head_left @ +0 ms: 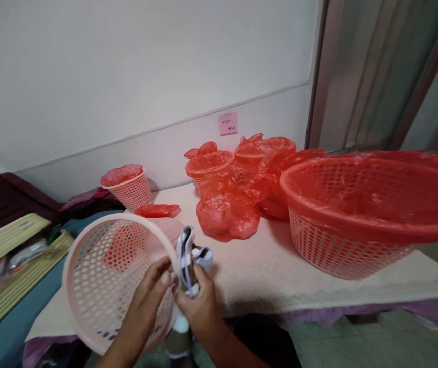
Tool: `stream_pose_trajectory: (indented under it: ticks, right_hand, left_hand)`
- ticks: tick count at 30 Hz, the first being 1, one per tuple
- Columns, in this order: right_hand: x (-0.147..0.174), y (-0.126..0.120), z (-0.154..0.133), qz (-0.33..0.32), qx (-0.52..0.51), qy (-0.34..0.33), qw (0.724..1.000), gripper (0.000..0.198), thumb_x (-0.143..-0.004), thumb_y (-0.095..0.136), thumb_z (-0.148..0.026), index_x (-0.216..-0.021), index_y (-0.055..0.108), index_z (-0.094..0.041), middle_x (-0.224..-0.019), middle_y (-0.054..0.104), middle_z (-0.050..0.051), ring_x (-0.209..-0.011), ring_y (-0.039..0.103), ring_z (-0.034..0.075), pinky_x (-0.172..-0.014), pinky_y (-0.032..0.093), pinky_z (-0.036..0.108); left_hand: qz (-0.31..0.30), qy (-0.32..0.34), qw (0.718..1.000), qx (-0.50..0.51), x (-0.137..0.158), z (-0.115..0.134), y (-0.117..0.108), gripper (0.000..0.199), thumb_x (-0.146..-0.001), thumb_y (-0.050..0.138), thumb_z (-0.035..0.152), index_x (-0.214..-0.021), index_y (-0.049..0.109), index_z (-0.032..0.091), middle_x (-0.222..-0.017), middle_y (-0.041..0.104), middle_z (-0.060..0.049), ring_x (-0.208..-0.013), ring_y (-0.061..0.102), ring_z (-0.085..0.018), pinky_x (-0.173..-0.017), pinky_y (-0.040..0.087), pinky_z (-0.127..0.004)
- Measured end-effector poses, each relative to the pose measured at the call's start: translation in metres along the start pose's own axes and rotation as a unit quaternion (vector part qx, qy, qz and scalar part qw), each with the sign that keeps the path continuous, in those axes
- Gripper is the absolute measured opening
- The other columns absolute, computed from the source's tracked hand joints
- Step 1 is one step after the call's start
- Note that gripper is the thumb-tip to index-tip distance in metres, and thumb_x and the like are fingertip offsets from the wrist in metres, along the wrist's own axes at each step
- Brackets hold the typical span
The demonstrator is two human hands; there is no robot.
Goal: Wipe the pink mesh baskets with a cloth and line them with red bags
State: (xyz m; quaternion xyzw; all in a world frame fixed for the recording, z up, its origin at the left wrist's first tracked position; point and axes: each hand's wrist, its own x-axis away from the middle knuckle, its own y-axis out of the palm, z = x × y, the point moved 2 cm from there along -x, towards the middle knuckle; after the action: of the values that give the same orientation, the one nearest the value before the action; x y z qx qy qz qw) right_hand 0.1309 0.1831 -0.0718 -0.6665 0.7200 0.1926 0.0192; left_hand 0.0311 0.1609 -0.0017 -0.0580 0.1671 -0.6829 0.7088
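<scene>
folded lavender-edged cloth (187, 260): staying at the right rim of the pink wastebasket (96, 291) | right hand (201, 301): fingers holding the cloth | left hand (148, 291): fingers touching that rim, grip unclear | red-lined laundry basket (330, 245): standing right of the pink wastebasket on the table (242, 276)

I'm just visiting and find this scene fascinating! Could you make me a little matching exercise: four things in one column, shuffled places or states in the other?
Things:
1. cloth
2. paper note
3. front basket
4. rightmost basket

Places or states:
A. lined with red plastic
B. tilted, left hand at its rim
C. in the right hand
D. on the wall

Pairs: 1-C, 2-D, 3-B, 4-A
</scene>
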Motion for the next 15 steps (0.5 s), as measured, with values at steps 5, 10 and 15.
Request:
stream_pose_trajectory:
  ticks: [5,10,15]
  right_hand:
    - [-0.024,-0.031,0.000,0.035,-0.102,0.033,0.994,0.041,-0.064,0.065,-0.024,-0.104,0.064,-0.016,-0.084,0.068,0.003,-0.070,0.060,0.015,-0.064,0.051,0.025]
    - [-0.026,-0.035,0.005,0.026,-0.144,0.021,0.989,0.038,-0.067,0.068,-0.027,-0.103,0.065,-0.016,-0.089,0.070,0.004,-0.077,0.064,0.018,-0.071,0.053,0.029]
    - [-0.025,-0.029,0.009,-0.006,-0.166,-0.009,0.986,0.043,-0.078,0.064,-0.031,-0.119,0.058,-0.017,-0.109,0.069,0.008,-0.098,0.065,0.023,-0.088,0.052,0.036]
  left_hand:
    - [-0.144,0.179,0.910,-0.346,0.038,-0.052,-0.041,0.059,-0.075,0.069,0.028,-0.132,0.052,0.029,-0.125,0.066,-0.010,-0.111,0.065,-0.026,-0.091,0.054,-0.033]
    - [-0.098,0.406,0.728,-0.545,0.045,-0.056,-0.071,0.040,-0.076,0.062,0.019,-0.116,0.064,0.026,-0.100,0.077,-0.005,-0.083,0.074,-0.020,-0.074,0.058,-0.020]
    - [-0.113,0.364,0.787,-0.486,0.048,-0.019,-0.066,0.039,-0.083,0.058,0.025,-0.122,0.060,0.032,-0.101,0.077,-0.002,-0.085,0.074,-0.018,-0.078,0.055,-0.017]
